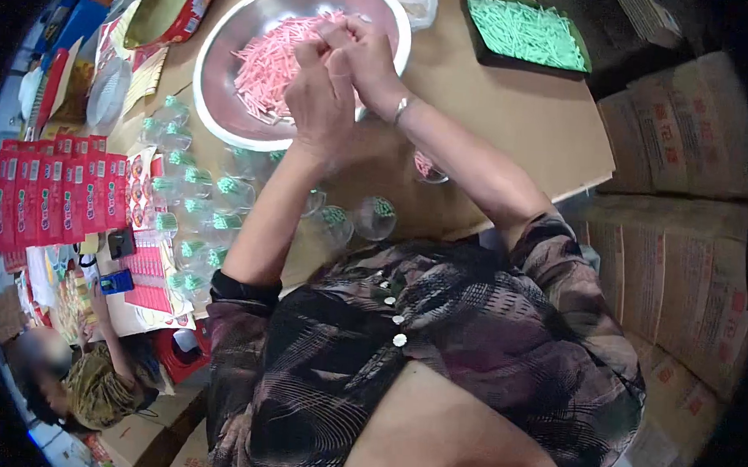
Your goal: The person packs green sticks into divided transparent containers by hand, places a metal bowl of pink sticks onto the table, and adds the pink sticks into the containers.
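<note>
Pink sticks lie below both curled hands.

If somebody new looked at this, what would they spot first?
Probably the big shiny bowl near the top, holding a heap of pink sticks, with the left hand and right hand close together over it. Next, the bright green sticks in a dark tray at the top right. Then the red packets at the far left.
</note>
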`<control>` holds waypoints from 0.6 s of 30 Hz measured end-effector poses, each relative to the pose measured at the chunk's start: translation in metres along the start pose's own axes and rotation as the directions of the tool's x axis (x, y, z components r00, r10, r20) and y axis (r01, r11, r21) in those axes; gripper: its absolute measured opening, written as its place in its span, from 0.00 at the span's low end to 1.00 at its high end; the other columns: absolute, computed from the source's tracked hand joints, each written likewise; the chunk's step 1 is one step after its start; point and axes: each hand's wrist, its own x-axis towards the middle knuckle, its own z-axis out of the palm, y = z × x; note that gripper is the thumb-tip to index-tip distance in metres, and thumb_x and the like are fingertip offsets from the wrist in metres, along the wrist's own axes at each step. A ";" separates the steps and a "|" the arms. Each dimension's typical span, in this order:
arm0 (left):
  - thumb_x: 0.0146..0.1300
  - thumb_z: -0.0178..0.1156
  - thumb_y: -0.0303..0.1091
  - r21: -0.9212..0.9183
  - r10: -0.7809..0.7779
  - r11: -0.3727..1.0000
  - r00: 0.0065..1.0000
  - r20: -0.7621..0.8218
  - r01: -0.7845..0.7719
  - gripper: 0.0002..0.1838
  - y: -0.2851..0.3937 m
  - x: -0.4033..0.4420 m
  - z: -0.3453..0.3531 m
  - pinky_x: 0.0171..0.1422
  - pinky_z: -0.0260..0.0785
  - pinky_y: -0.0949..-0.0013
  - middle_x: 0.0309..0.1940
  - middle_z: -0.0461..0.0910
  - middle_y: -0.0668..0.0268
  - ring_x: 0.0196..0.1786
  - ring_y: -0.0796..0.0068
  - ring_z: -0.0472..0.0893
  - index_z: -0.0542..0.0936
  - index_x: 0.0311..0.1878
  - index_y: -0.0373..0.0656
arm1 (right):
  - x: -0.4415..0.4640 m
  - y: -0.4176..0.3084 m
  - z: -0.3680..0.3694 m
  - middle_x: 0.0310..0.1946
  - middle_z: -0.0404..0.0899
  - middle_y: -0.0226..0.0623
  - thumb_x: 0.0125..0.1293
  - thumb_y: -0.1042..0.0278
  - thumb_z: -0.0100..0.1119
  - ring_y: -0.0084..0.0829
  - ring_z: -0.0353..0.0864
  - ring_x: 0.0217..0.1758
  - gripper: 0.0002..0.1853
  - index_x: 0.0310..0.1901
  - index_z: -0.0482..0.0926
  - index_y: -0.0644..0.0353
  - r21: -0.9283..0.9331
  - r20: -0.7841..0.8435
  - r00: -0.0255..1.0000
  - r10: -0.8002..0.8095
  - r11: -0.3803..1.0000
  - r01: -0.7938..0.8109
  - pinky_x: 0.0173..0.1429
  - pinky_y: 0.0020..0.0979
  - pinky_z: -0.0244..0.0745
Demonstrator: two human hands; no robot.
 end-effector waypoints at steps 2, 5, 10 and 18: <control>0.72 0.46 0.37 -0.044 0.072 0.997 0.987 0.146 -0.066 0.14 0.016 -0.005 -0.004 0.34 0.66 0.66 0.28 0.73 0.63 0.27 0.72 0.71 0.69 0.53 0.38 | 0.000 -0.008 -0.022 0.17 0.71 0.26 0.63 0.59 0.62 0.18 0.64 0.19 0.14 0.25 0.77 0.60 0.007 0.056 0.992 -0.111 0.994 0.111 0.24 0.22 0.61; 0.71 0.48 0.34 -0.108 0.071 0.993 0.971 0.228 -0.047 0.15 0.021 -0.017 -0.016 0.34 0.64 0.70 0.28 0.72 0.65 0.28 0.75 0.70 0.68 0.58 0.39 | -0.008 -0.012 -0.096 0.15 0.72 0.24 0.64 0.66 0.65 0.17 0.73 0.16 0.13 0.25 0.74 0.58 -0.562 0.127 0.914 -0.384 0.732 0.386 0.20 0.17 0.65; 0.66 0.58 0.32 -0.184 -0.036 0.975 0.910 0.412 0.122 0.16 0.018 -0.046 -0.055 0.28 0.61 0.74 0.24 0.70 0.70 0.23 0.78 0.66 0.70 0.55 0.39 | -0.063 0.044 -0.209 0.28 0.72 0.30 0.63 0.64 0.61 0.32 0.71 0.20 0.10 0.29 0.71 0.55 -0.856 0.508 0.791 -0.340 -0.096 0.509 0.25 0.31 0.69; 0.50 0.69 0.45 0.215 0.191 0.852 0.665 0.722 -0.477 0.33 0.019 -0.120 -0.091 0.58 0.60 0.53 0.43 0.78 0.63 0.47 0.63 0.74 0.71 0.57 0.40 | -0.074 0.061 -0.222 0.26 0.75 0.28 0.60 0.63 0.63 0.32 0.74 0.21 0.11 0.27 0.71 0.55 -0.880 0.462 0.796 -0.391 -0.090 0.467 0.26 0.29 0.71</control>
